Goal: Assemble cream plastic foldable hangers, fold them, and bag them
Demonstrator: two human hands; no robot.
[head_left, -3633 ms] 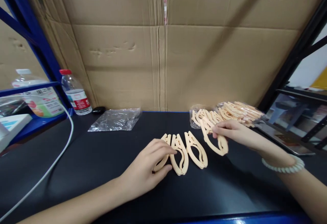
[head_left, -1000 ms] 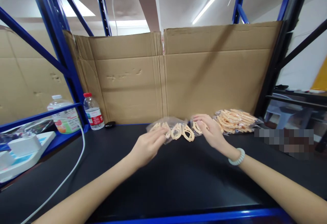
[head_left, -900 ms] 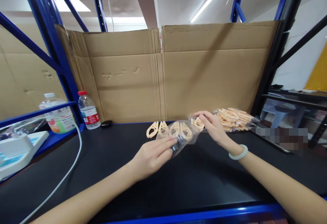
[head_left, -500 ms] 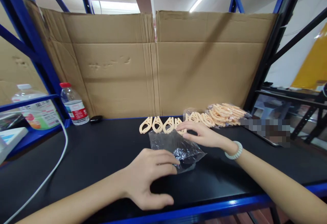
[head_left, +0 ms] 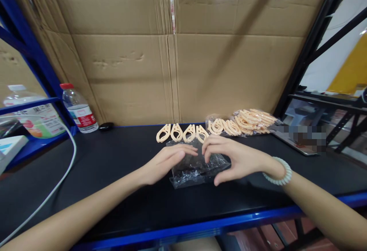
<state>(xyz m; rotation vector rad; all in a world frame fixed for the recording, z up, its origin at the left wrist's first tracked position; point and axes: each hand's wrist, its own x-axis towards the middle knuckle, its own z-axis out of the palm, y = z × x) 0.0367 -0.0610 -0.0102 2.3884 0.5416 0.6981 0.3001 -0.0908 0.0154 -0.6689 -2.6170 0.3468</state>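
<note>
My left hand hovers over the left part of a clear plastic bag, fingers stretched out together, with nothing in it. My right hand is above the bag's right part, fingers curved and apart, also without a hold on anything. Whether either hand touches the film I cannot tell. The bag lies flat and wrinkled on the black tabletop. Just beyond it, several peach-coloured, loop-shaped plastic clips form a row, the rightmost one close to my right fingertips.
Bagged peach pieces are heaped at the back right, beside a flat dark device. A red-capped bottle, a black mouse-like object and a white cable are on the left. Cardboard walls off the back.
My left hand has moved forward onto the bag area and its fingers have closed up side by side. My right hand has drawn back from the clips. The view has tilted downward.
</note>
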